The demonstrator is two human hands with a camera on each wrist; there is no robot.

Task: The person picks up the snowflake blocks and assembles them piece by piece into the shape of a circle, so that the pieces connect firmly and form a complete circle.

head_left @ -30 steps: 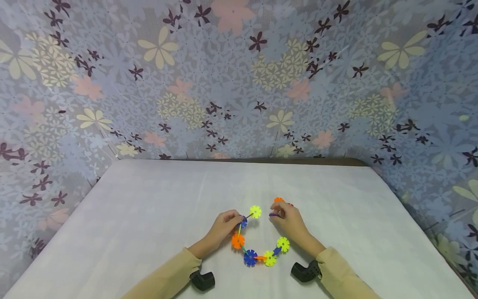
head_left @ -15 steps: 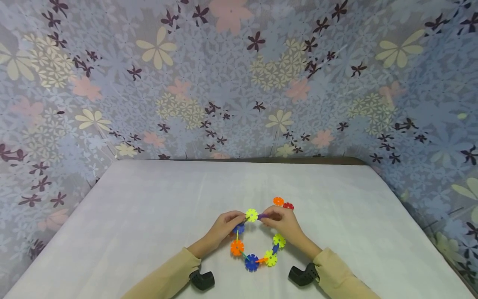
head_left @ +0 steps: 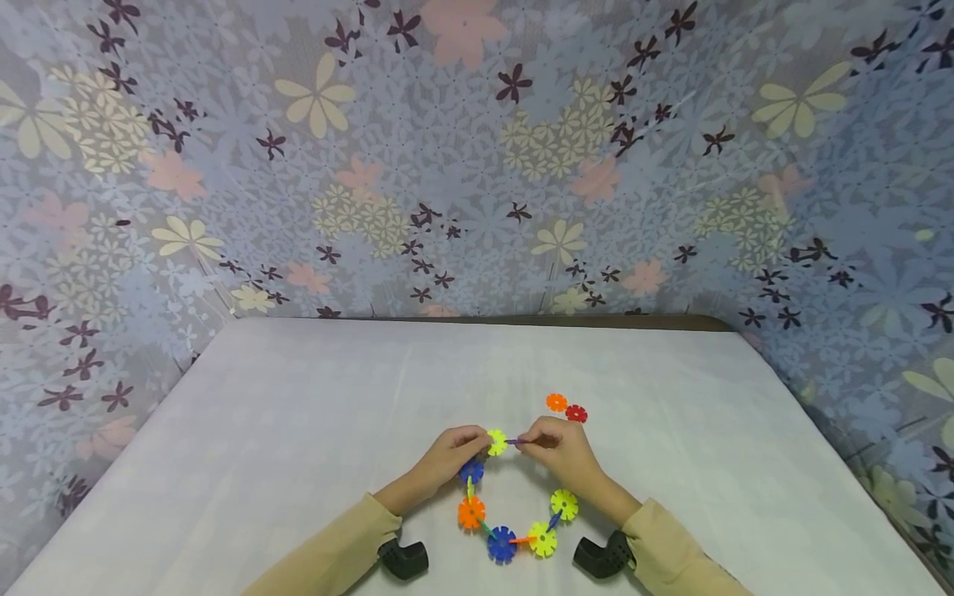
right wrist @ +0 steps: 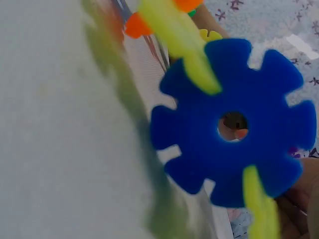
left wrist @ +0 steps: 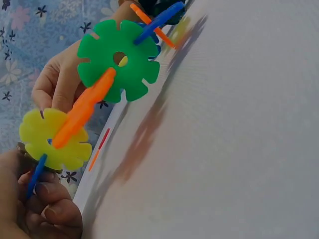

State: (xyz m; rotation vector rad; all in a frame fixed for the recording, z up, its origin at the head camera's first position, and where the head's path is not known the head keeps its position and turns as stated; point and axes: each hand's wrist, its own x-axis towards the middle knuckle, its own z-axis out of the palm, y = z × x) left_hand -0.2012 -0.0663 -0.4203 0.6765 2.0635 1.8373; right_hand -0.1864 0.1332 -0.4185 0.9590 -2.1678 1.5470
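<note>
A curved chain of notched plastic discs hangs between my hands, joined edge to slot. At its upper end is a yellow disc (head_left: 497, 443); my left hand (head_left: 450, 454) pinches the chain at that disc's left side, the fingertips hiding the exact grip. My right hand (head_left: 561, 449) pinches a purple disc (head_left: 515, 441), seen edge-on, which meets the yellow disc's right side. How deep it sits in a slot I cannot tell. Below are a blue disc (head_left: 471, 472), an orange disc (head_left: 471, 513) and a green disc (left wrist: 119, 59). Another yellow disc (head_left: 564, 504) ends the chain under my right hand.
A loose orange disc (head_left: 556, 402) and a red disc (head_left: 576, 413) lie on the white-covered table (head_left: 335, 389) beyond my right hand. Black devices sit at both cuffs, one at the left wrist (head_left: 403, 559). Floral cloth (head_left: 447, 165) hangs behind the table.
My right hand has brought the purple disc leftward to the yellow disc, turning it edge-on. Both hands have come slightly nearer, and the chain's lower part has shifted toward me.
</note>
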